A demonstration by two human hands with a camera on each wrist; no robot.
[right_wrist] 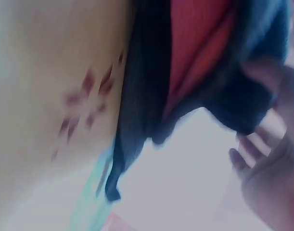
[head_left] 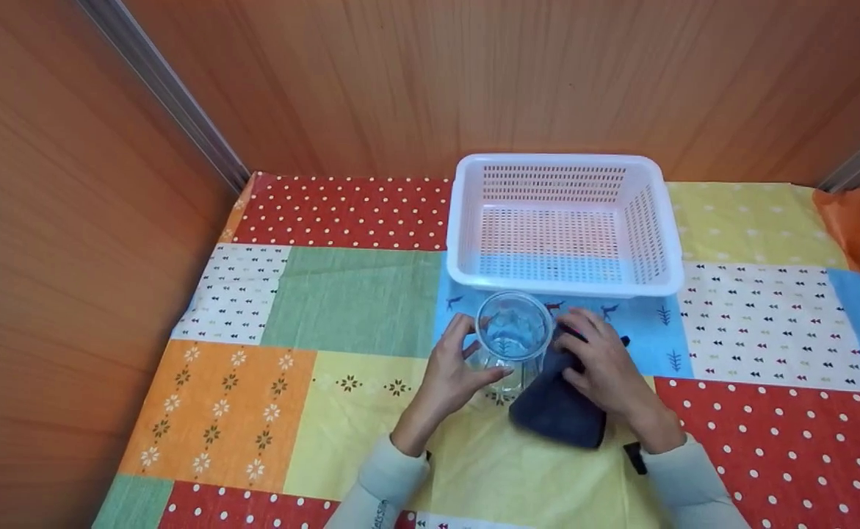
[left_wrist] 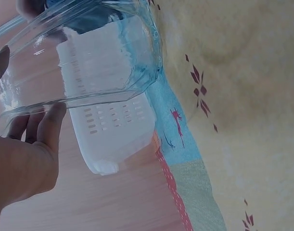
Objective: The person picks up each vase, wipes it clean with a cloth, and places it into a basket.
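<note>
A clear glass cup (head_left: pixel 515 328) with a wide round rim is in front of the white basket, its mouth tilted up towards the head camera. My left hand (head_left: pixel 450 369) grips its side, thumb towards me and fingers on the far side; the left wrist view shows the cup's clear wall (left_wrist: pixel 108 62) lying across the fingers. Against the cup's right side, my right hand (head_left: pixel 604 364) holds a bunched dark grey cloth (head_left: pixel 558 410), part of which hangs down. In the right wrist view the cloth (right_wrist: pixel 142 86) is blurred, with a red patch showing between its folds.
A white perforated plastic basket (head_left: pixel 562 285) stands just beyond the hands, near the wooden back wall (head_left: pixel 474 81). The patchwork tablecloth (head_left: pixel 356 294) covers the table. Another wooden panel (head_left: pixel 70 257) rises on the left.
</note>
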